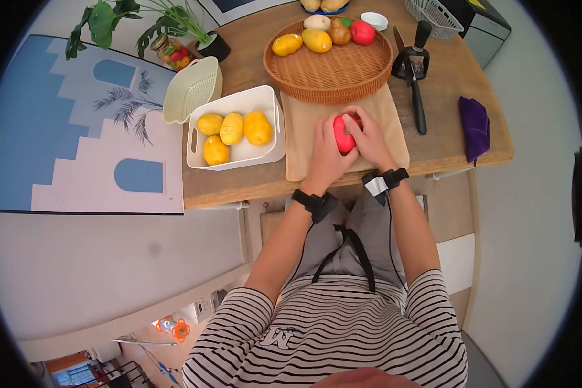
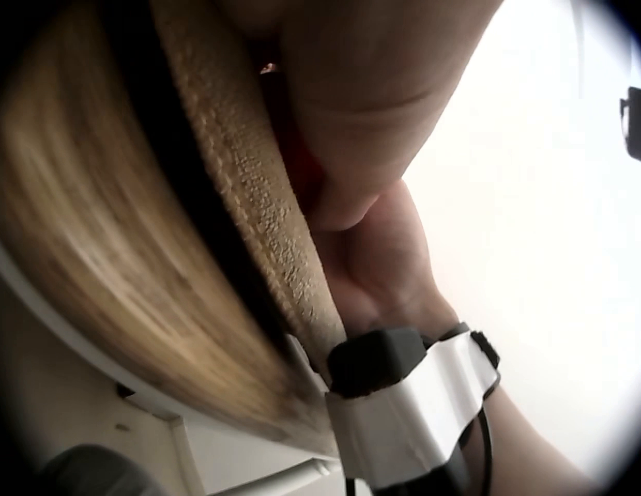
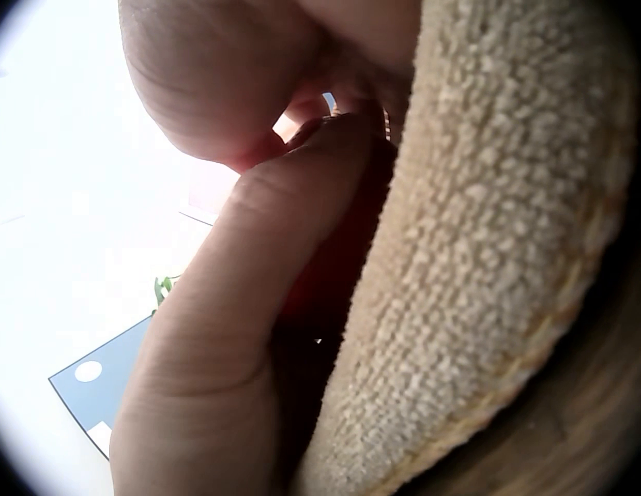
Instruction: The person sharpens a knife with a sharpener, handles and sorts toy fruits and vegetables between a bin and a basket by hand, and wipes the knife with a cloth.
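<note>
Red and smooth-looking, the round fruit [image 1: 341,139] over the tan cloth [image 1: 301,139], near side of the wicker tray [image 1: 273,76], is clamped by the curled fingers of your left hand [image 1: 328,154] and right hand [image 1: 372,140]; support its opposite sides, as it is likely firm, light and slippery.

1. We list one left hand [image 2: 377,83], large, at 12 o'clock.
2. Red item [image 2: 302,171], just above centre toward 12, mostly hidden from us behind that hand.
3. Right hand [image 2: 391,253], toward 3 o'clock; black-and-white wristband [image 2: 408,419], at 5.
4. Beige stitched cloth [image 2: 243,171], running from 11 o'clock to 6.
5. Wooden tabletop [image 2: 103,227], at 9 o'clock.
</note>
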Demonstrator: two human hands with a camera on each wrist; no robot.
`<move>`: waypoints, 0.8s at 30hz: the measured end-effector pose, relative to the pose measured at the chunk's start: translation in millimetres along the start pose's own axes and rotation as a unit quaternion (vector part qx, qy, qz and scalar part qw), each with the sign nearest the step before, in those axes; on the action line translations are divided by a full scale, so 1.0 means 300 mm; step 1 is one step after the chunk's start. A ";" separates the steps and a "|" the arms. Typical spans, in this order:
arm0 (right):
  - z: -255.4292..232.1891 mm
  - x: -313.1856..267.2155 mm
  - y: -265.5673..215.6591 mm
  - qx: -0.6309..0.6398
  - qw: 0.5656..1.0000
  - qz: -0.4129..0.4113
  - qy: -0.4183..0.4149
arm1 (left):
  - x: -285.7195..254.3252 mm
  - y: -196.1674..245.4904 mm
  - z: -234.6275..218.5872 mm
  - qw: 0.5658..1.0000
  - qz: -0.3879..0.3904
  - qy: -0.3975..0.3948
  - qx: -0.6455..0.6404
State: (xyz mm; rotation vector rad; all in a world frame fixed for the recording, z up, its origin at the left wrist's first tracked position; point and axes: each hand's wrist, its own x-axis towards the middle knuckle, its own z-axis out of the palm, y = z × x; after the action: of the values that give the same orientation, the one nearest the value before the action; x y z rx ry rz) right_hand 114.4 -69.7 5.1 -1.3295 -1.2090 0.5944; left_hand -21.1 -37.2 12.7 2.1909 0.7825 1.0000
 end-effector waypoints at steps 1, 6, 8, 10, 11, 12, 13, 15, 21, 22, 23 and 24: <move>-0.004 -0.003 -0.012 0.002 1.000 0.003 -0.001 | 0.001 -0.012 -0.001 1.000 -0.003 -0.001 0.001; 0.009 -0.002 -0.033 -0.183 0.976 -0.110 0.052 | 0.016 -0.028 -0.040 0.991 -0.076 0.015 -0.110; 0.009 -0.009 -0.053 -0.209 0.966 -0.146 0.036 | 0.021 -0.034 -0.050 0.985 -0.101 0.017 -0.140; 0.006 -0.013 -0.064 -0.231 0.957 -0.177 0.017 | 0.025 -0.038 -0.046 0.977 -0.132 0.018 -0.166; 0.004 -0.016 -0.072 -0.226 0.957 -0.183 0.012 | 0.024 -0.040 -0.047 0.977 -0.110 0.031 -0.182; 0.006 -0.021 -0.082 -0.220 0.957 -0.189 0.005 | 0.020 -0.042 -0.051 0.975 -0.089 0.044 -0.199; 0.006 -0.024 -0.092 -0.218 0.958 -0.187 0.004 | 0.017 -0.045 -0.053 0.975 -0.091 0.044 -0.197; 0.005 -0.023 -0.113 -0.233 0.952 -0.199 -0.005 | 0.020 -0.050 -0.062 0.963 -0.120 -0.017 -0.242; 0.000 -0.032 -0.121 -0.201 0.964 -0.170 -0.049 | 0.025 -0.099 -0.055 0.956 -0.118 -0.022 -0.266; 0.003 -0.031 -0.102 -0.201 0.964 -0.170 -0.049 | 0.024 -0.096 -0.055 0.956 -0.119 -0.022 -0.266; 0.008 -0.028 -0.078 -0.197 0.968 -0.151 -0.037 | 0.018 -0.092 -0.054 0.945 -0.125 -0.020 -0.303; 0.010 -0.027 -0.056 -0.194 0.972 -0.131 -0.024 | 0.010 -0.088 -0.052 0.931 -0.132 -0.018 -0.339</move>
State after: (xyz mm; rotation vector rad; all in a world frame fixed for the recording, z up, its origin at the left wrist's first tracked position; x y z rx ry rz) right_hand 104.1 -79.6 17.6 -1.4496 -1.5672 0.2063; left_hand -38.6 -13.8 3.4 1.4639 0.5774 0.9130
